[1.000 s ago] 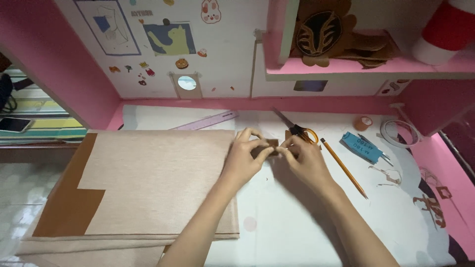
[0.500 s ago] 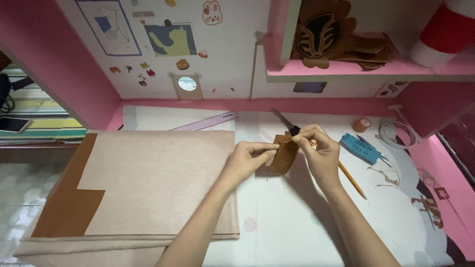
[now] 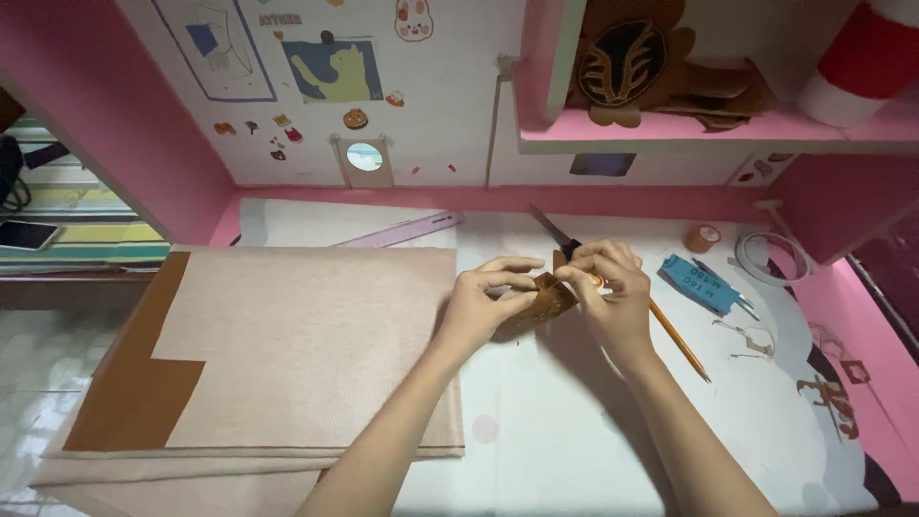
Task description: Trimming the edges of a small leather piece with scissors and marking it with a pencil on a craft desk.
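Both of my hands pinch a small brown folded cardboard piece (image 3: 543, 300) held just above the white desk mat (image 3: 536, 412). My left hand (image 3: 483, 304) grips its left side with thumb and fingers. From the right, my right hand (image 3: 605, 287) holds its upper edge. Scissors (image 3: 555, 232) lie just behind my right hand, their handles hidden by it. A yellow pencil (image 3: 678, 340) lies slanted to the right of my right wrist.
A large beige sheet over brown cardboard (image 3: 287, 345) covers the left of the desk. A pale purple ruler (image 3: 402, 230) lies behind it. A blue box (image 3: 701, 283), a small tape roll (image 3: 703, 237) and a clear tape ring (image 3: 766, 257) sit at right. Pink shelf (image 3: 708, 134) above.
My hands lifted the brown piece off the mat and turned it, the right hand shifting up to its top edge; the piece now stands tilted between both hands.
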